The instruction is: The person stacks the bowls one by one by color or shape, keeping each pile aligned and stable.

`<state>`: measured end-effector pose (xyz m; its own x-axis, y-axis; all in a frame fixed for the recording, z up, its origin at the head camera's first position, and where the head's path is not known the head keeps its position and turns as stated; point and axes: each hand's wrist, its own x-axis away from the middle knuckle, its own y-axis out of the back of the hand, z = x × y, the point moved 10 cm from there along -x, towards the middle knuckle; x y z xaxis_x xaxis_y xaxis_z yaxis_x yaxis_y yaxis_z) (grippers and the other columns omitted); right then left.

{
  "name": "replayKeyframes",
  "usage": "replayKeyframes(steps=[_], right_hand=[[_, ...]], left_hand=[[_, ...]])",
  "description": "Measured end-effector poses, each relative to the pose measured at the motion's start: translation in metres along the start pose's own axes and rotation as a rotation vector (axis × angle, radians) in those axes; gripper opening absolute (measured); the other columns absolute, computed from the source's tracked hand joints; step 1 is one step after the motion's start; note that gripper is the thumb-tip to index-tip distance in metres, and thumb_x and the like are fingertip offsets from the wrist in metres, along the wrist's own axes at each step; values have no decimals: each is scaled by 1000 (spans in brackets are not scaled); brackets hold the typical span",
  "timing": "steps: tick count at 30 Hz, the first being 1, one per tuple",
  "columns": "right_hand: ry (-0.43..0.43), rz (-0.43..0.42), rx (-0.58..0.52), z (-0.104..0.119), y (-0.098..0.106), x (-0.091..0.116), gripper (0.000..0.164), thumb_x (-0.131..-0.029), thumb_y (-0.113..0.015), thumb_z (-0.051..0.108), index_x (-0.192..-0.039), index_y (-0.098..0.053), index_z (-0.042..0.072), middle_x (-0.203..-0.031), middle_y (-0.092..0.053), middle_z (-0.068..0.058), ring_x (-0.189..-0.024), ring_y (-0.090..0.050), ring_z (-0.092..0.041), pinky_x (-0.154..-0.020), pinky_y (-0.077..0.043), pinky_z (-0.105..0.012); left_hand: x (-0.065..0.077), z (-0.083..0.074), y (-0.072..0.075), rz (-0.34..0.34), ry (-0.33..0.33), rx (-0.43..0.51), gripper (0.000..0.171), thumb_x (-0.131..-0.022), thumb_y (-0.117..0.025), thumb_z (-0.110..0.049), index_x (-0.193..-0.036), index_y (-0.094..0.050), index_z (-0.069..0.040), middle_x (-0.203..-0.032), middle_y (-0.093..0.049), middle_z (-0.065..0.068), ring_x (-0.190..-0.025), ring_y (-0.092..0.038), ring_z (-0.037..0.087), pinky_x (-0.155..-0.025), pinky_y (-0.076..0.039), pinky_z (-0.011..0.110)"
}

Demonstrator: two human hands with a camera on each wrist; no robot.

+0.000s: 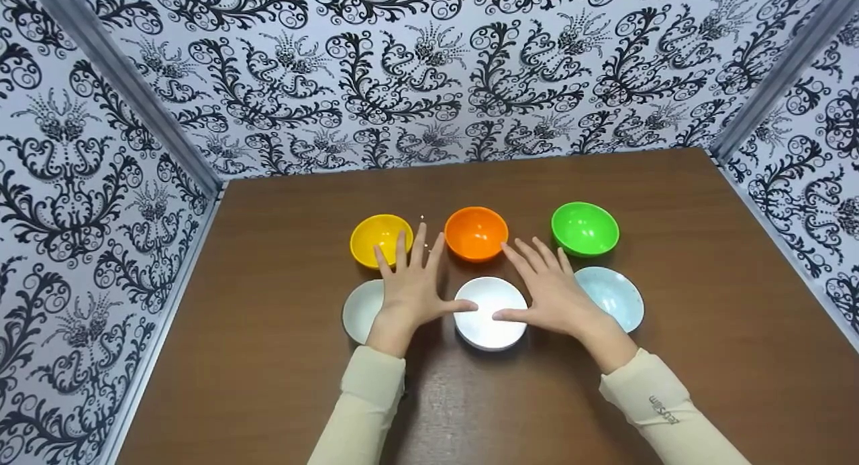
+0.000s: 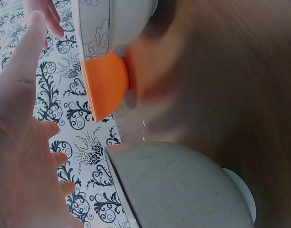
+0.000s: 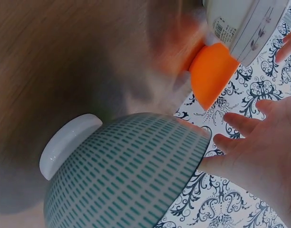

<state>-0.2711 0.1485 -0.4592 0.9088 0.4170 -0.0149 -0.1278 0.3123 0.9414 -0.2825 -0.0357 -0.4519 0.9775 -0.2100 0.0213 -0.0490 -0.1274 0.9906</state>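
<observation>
At the lower centre of the head view, the left hand point(image 1: 413, 292) and the right hand point(image 1: 558, 296) are both spread, thumbs over the white bowl point(image 1: 488, 332); whether they touch it, I cannot tell. Gaps separate this bowl from the grey bowl point(image 1: 360, 311) at its left and the blue bowl point(image 1: 616, 297) at its right, each partly hidden. Farther stand the yellow bowl point(image 1: 376, 237), orange bowl point(image 1: 476, 233) and green bowl point(image 1: 585, 229), well apart. The brown bench point(image 1: 268, 270) reaches the patterned walls point(image 1: 429, 82).

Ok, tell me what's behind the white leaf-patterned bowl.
In the head view, an orange bowl on the wooden table. The white leaf-patterned bowl hides the table just behind its base.
</observation>
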Motion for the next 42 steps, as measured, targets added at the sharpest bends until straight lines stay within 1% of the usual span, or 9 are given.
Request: replayKeyframes(steps=[11,18,24,28,33,42], right_hand=[[-1,24,-16,3,-6,2,113,-75,-65,77,-161,-20,19,-166,-21,-14,-154,-12,-41,-120,-9,-70],[10,13,-27,6,-8,4,112,-75,-65,78,-160,-22,20,-166,-24,-14,-154,-14,-41,-120,-11,-69],[8,18,-35,6,-11,7,113,-74,-64,79,-161,-20,21,-166,-22,-13,-154,-14,-41,-121,-13,-69],[8,22,-38,7,-13,8,113,-74,-65,78,-161,-20,21,-166,-22,-13,-154,-14,-41,-120,-15,-69],[15,21,-50,8,-16,9,111,-75,-67,76,-160,-22,21,-166,-23,-13,-154,-15,-40,-120,-17,-69],[14,51,-76,10,-22,11,114,-73,-64,80,-161,-20,22,-167,-22,-11,-154,-15,-38,-121,-19,-65]], left_hand=[[0,1,-1,6,4,2,127,-63,-57,-93,-162,-10,-27,-170,0,9,-154,-9,43,-117,-1,75],[1,1,0,0,3,-3,128,-63,-58,-93,-162,-13,-26,-170,-2,9,-154,-9,43,-117,-2,75],[2,1,0,-3,1,-7,127,-63,-58,-92,-161,-15,-25,-170,-3,9,-154,-11,43,-117,-4,75],[2,1,-1,-1,1,-6,127,-63,-58,-92,-161,-13,-26,-170,-4,9,-154,-11,43,-118,-4,75],[3,1,-1,-12,-2,-2,127,-63,-59,-92,-161,-16,-25,-170,-6,10,-154,-13,43,-117,-5,75],[4,0,0,-8,-3,10,127,-63,-58,-92,-161,-15,-25,-170,-5,10,-154,-13,43,-118,-4,75]])
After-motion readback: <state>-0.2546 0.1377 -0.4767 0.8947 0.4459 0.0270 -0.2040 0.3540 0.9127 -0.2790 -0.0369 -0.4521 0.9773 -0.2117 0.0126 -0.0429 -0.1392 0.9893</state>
